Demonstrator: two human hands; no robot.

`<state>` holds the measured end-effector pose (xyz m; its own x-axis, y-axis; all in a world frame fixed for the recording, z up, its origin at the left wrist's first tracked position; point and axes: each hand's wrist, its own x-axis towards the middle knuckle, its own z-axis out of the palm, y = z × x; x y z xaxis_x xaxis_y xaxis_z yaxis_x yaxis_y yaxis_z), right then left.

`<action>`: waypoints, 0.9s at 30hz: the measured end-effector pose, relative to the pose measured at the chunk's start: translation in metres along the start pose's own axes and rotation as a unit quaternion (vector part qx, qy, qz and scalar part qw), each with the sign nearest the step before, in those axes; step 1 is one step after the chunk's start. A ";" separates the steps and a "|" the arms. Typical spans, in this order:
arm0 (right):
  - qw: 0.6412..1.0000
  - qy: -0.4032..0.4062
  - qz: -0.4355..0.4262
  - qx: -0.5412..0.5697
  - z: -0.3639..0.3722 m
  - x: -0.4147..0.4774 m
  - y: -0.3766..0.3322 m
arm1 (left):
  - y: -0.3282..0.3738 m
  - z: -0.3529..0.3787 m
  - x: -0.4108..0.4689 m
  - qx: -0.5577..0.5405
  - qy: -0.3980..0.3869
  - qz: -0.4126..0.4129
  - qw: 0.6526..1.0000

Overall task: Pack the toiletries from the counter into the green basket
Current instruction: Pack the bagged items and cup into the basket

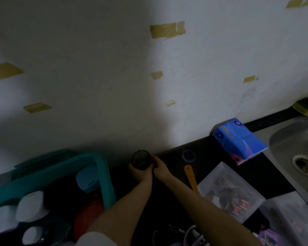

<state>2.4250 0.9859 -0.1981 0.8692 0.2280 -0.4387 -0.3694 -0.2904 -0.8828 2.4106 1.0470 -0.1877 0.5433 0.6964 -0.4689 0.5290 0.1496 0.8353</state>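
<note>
Holding the dark tumbler [140, 159] in both hands, you have it close to the wall, at 3 o'clock from the green basket [103, 176] and just beside its rim. Your left hand [140, 174] is wrapped round the lower body from beneath. Your right hand [159, 166] curls against the cup's side at its 3 o'clock. In this dim light I cannot judge how firm either hold is.

The basket already looks crowded: white bottles [31, 206], a blue container [87, 178] and a red lid [89, 215] fill most of what shows. The likeliest trouble is the tumbler's base catching the rim on the way over, or landing on a cap and tipping. It is too dark to see whether it holds liquid; if it does, a tilt would spill it.

Mind your right forearm too. The orange handle [189, 174] and clear bag [229, 190] lie at its 3 o'clock, and a careless sweep could push them toward the sink [292, 139].
</note>
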 end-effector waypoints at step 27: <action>0.938 0.240 -0.249 -0.007 -0.051 -0.198 -0.024 | 0.035 -0.089 -0.145 0.007 -0.406 0.272 0.872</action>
<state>2.2785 0.9001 -0.0816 0.9821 -0.1050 0.1562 0.1228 -0.2713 -0.9546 2.2924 1.0141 -0.0645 0.9961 -0.0662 -0.0581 0.0541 -0.0611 0.9967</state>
